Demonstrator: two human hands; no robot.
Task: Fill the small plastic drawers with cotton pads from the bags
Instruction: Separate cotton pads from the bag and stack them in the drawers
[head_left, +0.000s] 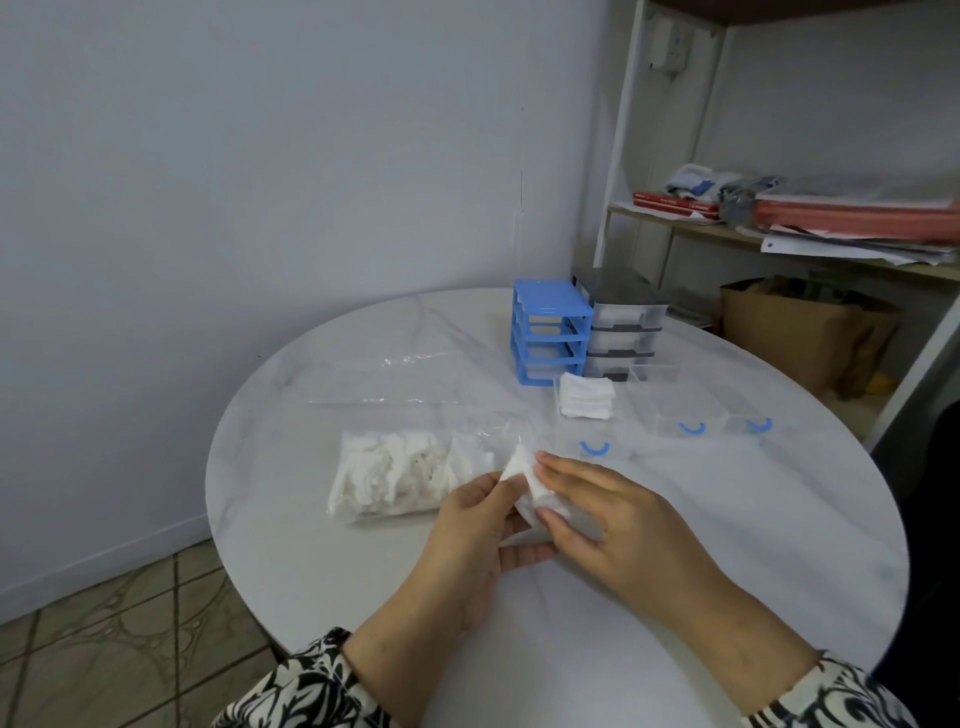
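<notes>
Both hands, left (480, 525) and right (613, 512), pinch a small stack of pads (530, 480) above the table (727, 545). Just left lies the bag (400, 475) of pads. Beyond, a clear drawer (584, 402) holds pads, beside two more drawers (691, 400); behind stand the blue frame (550, 332) and grey unit (623, 322).

The near half of the worktop (675, 545) lies bare. Farther back, the bag of cotton pads (400, 475), three clear drawers (670, 400) and the blue (550, 332) and grey (621, 322) drawer frames block the way; the far left is bare beyond an empty bag (395, 379).
</notes>
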